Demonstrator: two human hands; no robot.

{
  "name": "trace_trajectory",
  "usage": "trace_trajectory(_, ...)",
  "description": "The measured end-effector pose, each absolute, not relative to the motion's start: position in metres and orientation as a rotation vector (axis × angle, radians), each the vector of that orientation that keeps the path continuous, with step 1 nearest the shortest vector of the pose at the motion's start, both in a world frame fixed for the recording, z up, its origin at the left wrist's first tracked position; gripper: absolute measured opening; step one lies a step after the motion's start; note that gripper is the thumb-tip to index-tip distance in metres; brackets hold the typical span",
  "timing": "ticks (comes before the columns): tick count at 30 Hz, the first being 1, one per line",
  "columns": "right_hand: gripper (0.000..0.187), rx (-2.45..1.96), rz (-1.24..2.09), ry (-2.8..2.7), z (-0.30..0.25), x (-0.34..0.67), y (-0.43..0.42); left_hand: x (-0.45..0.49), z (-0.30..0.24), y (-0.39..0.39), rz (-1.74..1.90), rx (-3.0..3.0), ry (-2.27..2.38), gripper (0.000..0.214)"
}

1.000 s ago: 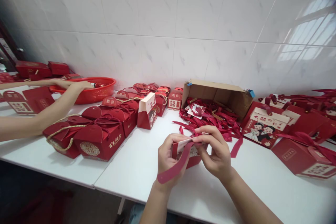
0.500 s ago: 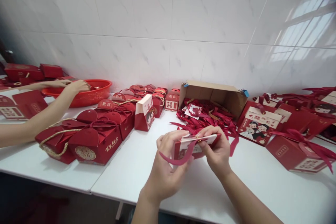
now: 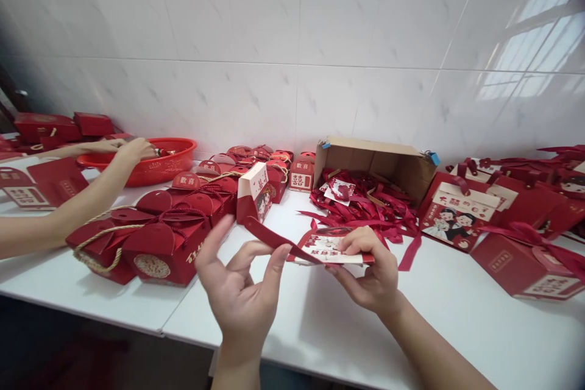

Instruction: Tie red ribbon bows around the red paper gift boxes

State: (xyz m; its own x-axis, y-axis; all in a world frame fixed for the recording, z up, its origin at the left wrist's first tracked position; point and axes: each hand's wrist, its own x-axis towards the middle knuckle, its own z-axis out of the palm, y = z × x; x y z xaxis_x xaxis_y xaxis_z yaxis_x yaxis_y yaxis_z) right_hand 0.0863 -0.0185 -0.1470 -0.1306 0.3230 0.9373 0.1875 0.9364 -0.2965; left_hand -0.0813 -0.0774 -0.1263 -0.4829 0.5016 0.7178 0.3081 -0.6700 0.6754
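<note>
In front of the cardboard carton [image 3: 388,164], flat red-and-white paper gift box [image 3: 329,248], right hand [image 3: 372,277] fingers clamped on its edge. Stretched left from it, stiff dark-red ribbon [image 3: 267,234] across one fingertip of the left hand [image 3: 237,292], fingers spread apart. Spilling from the carton, glossy ribbon heap [image 3: 361,204]; left of it, rope-handled red boxes [image 3: 164,244]

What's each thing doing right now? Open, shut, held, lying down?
Little red box: held by the right hand, off the table.
Ribbon: stretched out straight from that box.
Left hand: fingers spread, touching the ribbon; grip unclear.
Cardboard box: on its side, open, ribbons spilling out.
Handled boxes: shut.
Red basket: upright, another person's hand at it.
</note>
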Motion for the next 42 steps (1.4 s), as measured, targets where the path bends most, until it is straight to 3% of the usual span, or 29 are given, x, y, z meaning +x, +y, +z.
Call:
trace_trajectory(3,0.027,-0.376,0.104,-1.719,-0.147,0.086,-0.019,-0.091,-0.127,-0.079,2.19,1.781,1.225,0.022)
trace_trajectory(8,0.028,-0.388,0.103,-1.72,-0.15,0.085,-0.02,-0.094,-0.124,-0.08,1.848,1.986,1.064,0.032)
trace_trajectory(17,0.026,-0.4,0.061,-1.742,-0.152,0.084,-0.019,-0.085,-0.127,-0.073,1.698,1.835,1.047,0.01)
trace_trajectory(30,0.025,-0.437,0.079,-1.717,-0.149,0.083,-0.02,-0.076,-0.126,-0.071,1.915,1.668,1.014,0.008)
trace_trajectory(42,0.026,-0.427,-0.043,-1.705,-0.148,0.081,-0.024,-0.083,-0.126,-0.074,1.59,1.835,0.834,0.014)
